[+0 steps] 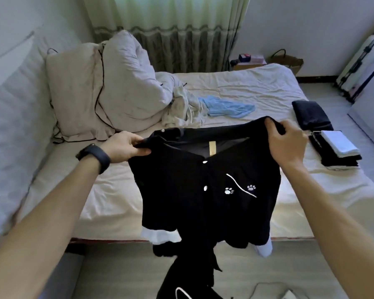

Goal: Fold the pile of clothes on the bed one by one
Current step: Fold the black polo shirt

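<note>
Currently, from the head view, I see both arms stretched forward over a bed (235, 87) covered in a pale, wrinkled sheet. The left hand (125, 145), with a dark wristband (95, 157) behind it, has its fingers and thumb curled tightly around one shoulder of a black shirt (203, 201). The right hand (287, 141) pinches the other shoulder, fingers folded over the cloth. The shirt hangs between the hands, lifted off the mattress, its front toward me: white buttons down the middle, two small white paw prints and a curved white line on the chest, a tan label inside the collar. Its lower part droops past the near edge of the bed, and more dark cloth trails toward the floor below it.

Beyond the shirt, a crumpled white garment (181, 106) lies on the sheet, touching a light blue garment (229, 107) beside it. A rumpled pale duvet (108, 87) with dark piping is heaped at the far left. On the right side of the bed sit a folded dark item (311, 115) and, nearer, a folded stack (337, 147) of dark and white pieces. A suitcase (363, 63) leans against the right wall, and curtains (177, 29) hang at the back.
</note>
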The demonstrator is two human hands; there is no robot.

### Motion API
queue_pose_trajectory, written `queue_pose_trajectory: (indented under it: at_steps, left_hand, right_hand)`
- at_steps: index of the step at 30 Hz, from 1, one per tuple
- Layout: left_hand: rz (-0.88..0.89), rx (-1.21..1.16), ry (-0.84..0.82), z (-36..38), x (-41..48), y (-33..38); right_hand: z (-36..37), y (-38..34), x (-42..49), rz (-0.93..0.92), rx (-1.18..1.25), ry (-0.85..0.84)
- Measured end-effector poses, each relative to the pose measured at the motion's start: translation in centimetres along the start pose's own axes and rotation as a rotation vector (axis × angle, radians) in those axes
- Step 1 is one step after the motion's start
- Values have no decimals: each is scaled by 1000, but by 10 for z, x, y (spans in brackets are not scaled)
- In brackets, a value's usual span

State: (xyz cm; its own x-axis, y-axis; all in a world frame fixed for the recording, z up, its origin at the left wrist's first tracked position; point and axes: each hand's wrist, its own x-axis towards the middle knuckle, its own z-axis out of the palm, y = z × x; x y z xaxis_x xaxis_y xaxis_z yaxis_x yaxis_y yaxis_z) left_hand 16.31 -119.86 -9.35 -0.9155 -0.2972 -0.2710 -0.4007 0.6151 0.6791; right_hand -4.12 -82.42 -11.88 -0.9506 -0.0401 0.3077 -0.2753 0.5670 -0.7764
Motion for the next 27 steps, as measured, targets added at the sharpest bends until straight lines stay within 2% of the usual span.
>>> queue_pose_trajectory:
  at_steps: [2, 4, 8, 12, 16, 19, 23, 27]
  left_hand:
    - [10, 183, 176, 5, 42, -17]
    - [-18, 279, 264, 12, 87, -38]
    - [-106, 391, 288, 15, 196, -85]
    - [-206, 430, 374, 19, 311, -125]
    - [-351, 284, 410, 34, 414, -157]
    - [-388, 256, 314, 68, 471, -190]
    - [-473, 182, 244, 119, 514, -243]
    - [-561, -9, 272, 152, 542, -288]
  right_hand:
    - [36, 8, 24, 25, -77, -66]
    - [76, 17, 51, 59, -135, -120]
    - [166, 34, 115, 145, -179, -174]
    - [265, 55, 181, 213, -163, -156]
    - [359, 97, 225, 323, -204, -195]
    - [416, 146, 232, 425, -217, -268]
    - [481, 212, 228, 546, -246, -317]
    - [530, 251, 224, 608, -228, -341]
